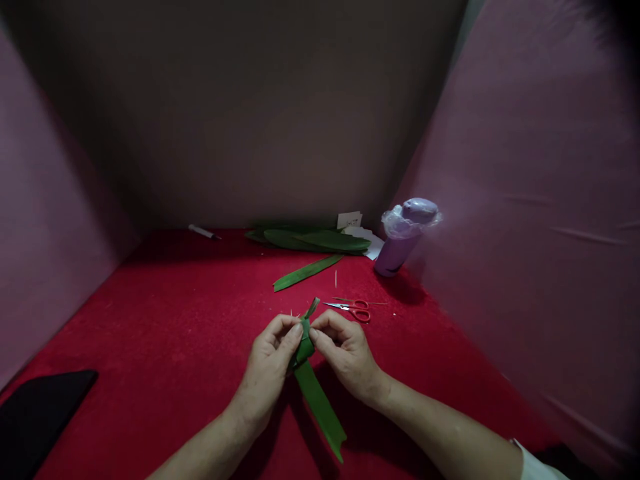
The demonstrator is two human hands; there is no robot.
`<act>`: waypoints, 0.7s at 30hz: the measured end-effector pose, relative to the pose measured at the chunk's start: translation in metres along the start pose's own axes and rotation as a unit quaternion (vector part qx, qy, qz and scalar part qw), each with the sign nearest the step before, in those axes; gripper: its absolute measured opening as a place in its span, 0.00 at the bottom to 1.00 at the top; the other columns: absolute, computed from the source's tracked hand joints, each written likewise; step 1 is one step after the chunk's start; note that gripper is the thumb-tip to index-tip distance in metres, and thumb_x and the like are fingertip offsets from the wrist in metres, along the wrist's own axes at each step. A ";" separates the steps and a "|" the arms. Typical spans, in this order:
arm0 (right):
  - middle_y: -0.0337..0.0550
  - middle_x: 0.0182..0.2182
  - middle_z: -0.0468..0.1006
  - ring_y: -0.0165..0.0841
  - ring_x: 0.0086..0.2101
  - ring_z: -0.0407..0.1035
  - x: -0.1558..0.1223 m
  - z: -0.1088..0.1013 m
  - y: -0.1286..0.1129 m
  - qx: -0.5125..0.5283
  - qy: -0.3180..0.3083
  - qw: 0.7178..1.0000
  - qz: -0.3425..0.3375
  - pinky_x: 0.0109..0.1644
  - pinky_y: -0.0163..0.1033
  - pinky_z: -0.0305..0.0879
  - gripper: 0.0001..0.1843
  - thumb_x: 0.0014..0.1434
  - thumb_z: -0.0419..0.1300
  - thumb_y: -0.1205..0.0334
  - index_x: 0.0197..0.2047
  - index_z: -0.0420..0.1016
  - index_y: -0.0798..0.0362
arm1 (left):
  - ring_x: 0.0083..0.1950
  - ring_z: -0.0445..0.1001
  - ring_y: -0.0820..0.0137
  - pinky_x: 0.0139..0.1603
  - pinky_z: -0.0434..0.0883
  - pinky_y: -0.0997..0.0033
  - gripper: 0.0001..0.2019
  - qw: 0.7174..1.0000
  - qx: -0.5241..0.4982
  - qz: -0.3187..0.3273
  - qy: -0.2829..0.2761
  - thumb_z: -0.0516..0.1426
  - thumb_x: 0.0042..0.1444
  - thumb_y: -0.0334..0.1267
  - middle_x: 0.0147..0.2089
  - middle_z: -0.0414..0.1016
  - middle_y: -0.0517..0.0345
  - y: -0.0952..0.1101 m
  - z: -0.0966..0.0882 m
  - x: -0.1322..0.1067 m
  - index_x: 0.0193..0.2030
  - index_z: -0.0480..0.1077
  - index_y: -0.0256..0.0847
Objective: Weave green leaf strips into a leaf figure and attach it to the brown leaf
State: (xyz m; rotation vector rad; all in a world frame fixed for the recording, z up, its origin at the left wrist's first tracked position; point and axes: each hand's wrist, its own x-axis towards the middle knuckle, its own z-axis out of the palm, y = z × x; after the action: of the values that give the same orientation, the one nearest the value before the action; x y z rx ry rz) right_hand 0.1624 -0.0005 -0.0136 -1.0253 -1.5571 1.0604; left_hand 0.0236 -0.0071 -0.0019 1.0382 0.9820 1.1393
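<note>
- The table (165,347) is red and looks cloth-covered; it fills the lower view.
- A dim, dark wall (260,120) stands behind it, with a pinkish panel along the left (35,200) and another along the right (530,220).
- At the back lie a leaf pile (315,240), white cards (349,221) and, farther left, a slim white tube (203,232).
- A purple cup (393,257), its top wrapped in clear plastic, stands near the right panel.
- A cut strip (306,273) lies in front of the pile; a thin stick (336,279) and red-handled scissors (359,309) lie just beyond the right hand.
- Something black (45,413) lies at the near left corner.
- The folded leaf (304,352) is between both hands at near centre, its long tail slanting down toward the person.
- The left hand (270,357) comes in from lower left, thumb on top, pinching the leaf closed against curled fingers.
- The right hand (350,357) reaches in from lower right, a pale sleeve (537,463) up the forearm; thumb and forefinger nip the leaf's right edge, other fingers curled.
</note>
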 end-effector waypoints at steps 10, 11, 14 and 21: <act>0.30 0.18 0.57 0.24 0.19 0.49 -0.002 0.002 -0.004 0.011 0.004 0.999 0.029 0.23 0.31 0.48 0.08 0.59 0.53 0.57 0.34 0.65 0.53 | 0.31 0.66 0.73 0.32 0.63 0.76 0.08 1.000 0.002 0.016 0.024 0.57 0.53 0.42 0.30 0.70 0.61 0.002 -0.001 0.003 0.32 0.69 0.39; 0.29 0.17 0.55 0.24 0.18 0.47 -0.002 0.002 -0.004 0.024 0.003 0.999 0.041 0.23 0.31 0.46 0.09 0.58 0.54 0.56 0.34 0.65 0.53 | 0.32 0.66 0.73 0.33 0.64 0.76 0.08 1.000 0.001 0.017 0.025 0.57 0.52 0.42 0.30 0.71 0.61 0.003 -0.001 0.003 0.32 0.69 0.39; 0.27 0.15 0.50 0.23 0.18 0.43 0.000 0.003 -0.005 0.056 0.004 0.996 0.070 0.21 0.30 0.42 0.10 0.56 0.56 0.56 0.32 0.64 0.54 | 0.31 0.67 0.73 0.33 0.64 0.76 0.09 0.999 -0.006 0.013 0.029 0.58 0.51 0.43 0.30 0.71 0.60 0.004 0.000 0.003 0.31 0.69 0.39; 0.25 0.13 0.52 0.21 0.16 0.44 0.005 -0.001 -0.008 0.099 0.025 0.989 0.106 0.20 0.29 0.40 0.09 0.51 0.59 0.59 0.28 0.63 0.54 | 0.34 0.69 0.72 0.34 0.65 0.75 0.09 0.999 -0.032 -0.013 0.001 0.60 0.49 0.42 0.33 0.73 0.58 0.007 0.004 -0.001 0.33 0.69 0.38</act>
State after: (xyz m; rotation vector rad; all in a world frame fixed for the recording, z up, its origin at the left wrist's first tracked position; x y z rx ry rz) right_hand 0.1616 0.0022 -0.0050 -1.0882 -1.2940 1.2975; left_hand 0.0253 -0.0072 0.0061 0.9702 0.9517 1.1426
